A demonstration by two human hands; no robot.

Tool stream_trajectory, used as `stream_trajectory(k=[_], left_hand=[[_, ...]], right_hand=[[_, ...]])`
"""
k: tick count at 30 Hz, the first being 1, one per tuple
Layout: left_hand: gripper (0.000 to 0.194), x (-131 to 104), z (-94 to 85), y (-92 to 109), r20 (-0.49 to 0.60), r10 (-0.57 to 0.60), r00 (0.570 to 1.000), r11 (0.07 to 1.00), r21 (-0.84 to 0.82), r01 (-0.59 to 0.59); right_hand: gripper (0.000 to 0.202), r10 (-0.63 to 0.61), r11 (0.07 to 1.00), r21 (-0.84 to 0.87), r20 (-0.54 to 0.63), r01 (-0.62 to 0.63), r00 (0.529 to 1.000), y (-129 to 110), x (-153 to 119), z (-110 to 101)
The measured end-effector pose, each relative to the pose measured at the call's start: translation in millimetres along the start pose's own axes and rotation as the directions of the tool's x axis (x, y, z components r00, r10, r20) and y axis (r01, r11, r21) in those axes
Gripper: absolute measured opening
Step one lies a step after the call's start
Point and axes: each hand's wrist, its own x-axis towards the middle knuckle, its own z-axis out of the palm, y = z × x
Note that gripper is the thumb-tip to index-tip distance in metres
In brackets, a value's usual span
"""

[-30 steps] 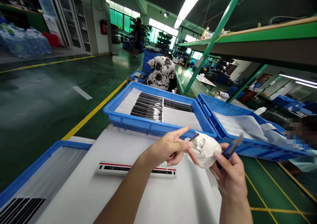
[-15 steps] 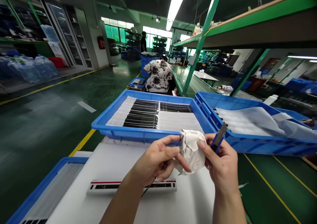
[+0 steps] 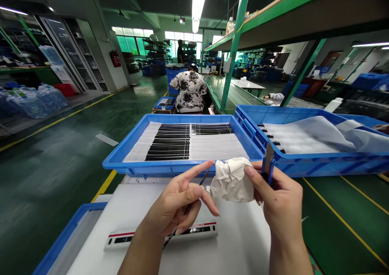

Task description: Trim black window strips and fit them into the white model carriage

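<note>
My right hand [image 3: 278,196] pinches a crumpled white cloth [image 3: 234,180] and also grips a blue utility knife [image 3: 268,165], its blade pointing up. My left hand [image 3: 179,206] is just left of the cloth, index and middle fingers stretched out. A thin dark strip [image 3: 204,177] runs slantwise through the left hand, held by thumb and curled fingers; part of it is hidden. Below the hands, a white bar with a red line and a dark inset [image 3: 200,229] lies on the white foam surface [image 3: 240,246], partly covered by my left forearm.
Ahead stands a blue tray [image 3: 121,165] with rows of black and white strips. A second blue bin [image 3: 319,161], right, holds white sheeting. Another blue tray [image 3: 71,230] sits lower left. A green shelf post [image 3: 232,60] rises behind; a seated person [image 3: 190,90] faces away.
My left hand has moved left, away from the cloth, and its index finger has straightened. The cloth has spread sideways in my right hand. The knife is more upright, and the view has shifted.
</note>
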Motion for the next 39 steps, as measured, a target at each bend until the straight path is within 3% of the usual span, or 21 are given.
stream_trajectory(k=[4,10,16,20,25,28,33,39], left_hand=[[0.068,-1,-0.3,2,0.12,-0.127,0.985,0.991,-0.022,0.131],[0.046,8,3.5,-3,-0.008,-0.071,0.997,0.997,0.041,0.072],[0.033,11,2.8,-7,-0.096,-0.033,0.995,0.996,0.083,0.041],[0.029,12,0.5,-8,-0.082,-0.013,0.997,0.997,0.08,0.02],[0.034,10,-2.5,-9,0.022,-0.075,0.997,0.995,0.068,0.074],[0.033,9,-1.8,-10,0.04,-0.05,0.998,0.998,0.046,0.048],[0.02,10,2.6,-10,-0.005,0.089,0.996,0.996,-0.017,-0.089],[0.019,3,9.8,-4,0.034,0.272,0.962,0.948,-0.18,-0.262]], right_hand=[[0.008,-0.103,0.994,-0.044,0.008,0.103,0.995,0,0,1],[0.011,-0.248,0.962,-0.086,0.111,0.257,0.962,-1,1,5],[0.012,-0.292,0.945,-0.108,0.156,0.31,0.944,0,2,7],[0.011,-0.322,0.933,-0.125,0.127,0.337,0.938,-1,2,8],[0.011,-0.352,0.923,-0.126,0.104,0.363,0.93,-6,-2,11],[0.011,-0.293,0.946,-0.126,0.063,0.299,0.954,-11,-6,13],[0.016,-0.118,0.989,-0.089,-0.004,0.117,0.993,-12,-8,16],[0.032,0.131,0.985,0.103,0.074,-0.138,0.989,-12,-11,21]])
